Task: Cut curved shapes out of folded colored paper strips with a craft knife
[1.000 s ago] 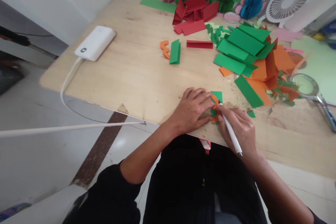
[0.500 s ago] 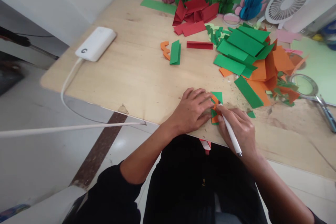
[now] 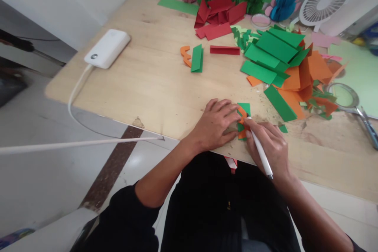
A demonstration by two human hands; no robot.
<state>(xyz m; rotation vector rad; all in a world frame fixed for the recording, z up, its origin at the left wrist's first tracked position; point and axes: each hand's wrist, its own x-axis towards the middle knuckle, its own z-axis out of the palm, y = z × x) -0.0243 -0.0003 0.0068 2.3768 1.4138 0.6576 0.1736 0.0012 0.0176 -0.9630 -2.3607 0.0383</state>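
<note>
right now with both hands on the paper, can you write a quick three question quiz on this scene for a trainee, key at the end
1. What does the right hand hold?
a) a folded red strip
b) a white pen
c) a white cable

2. True or false: in the picture, the white fan stands to the right of the blue paper figure.

3. Fill in the colour: the orange cutout at the fingers of the left hand lies on a piece of paper coloured ____.

Key: 1. b; 2. true; 3. green
</note>
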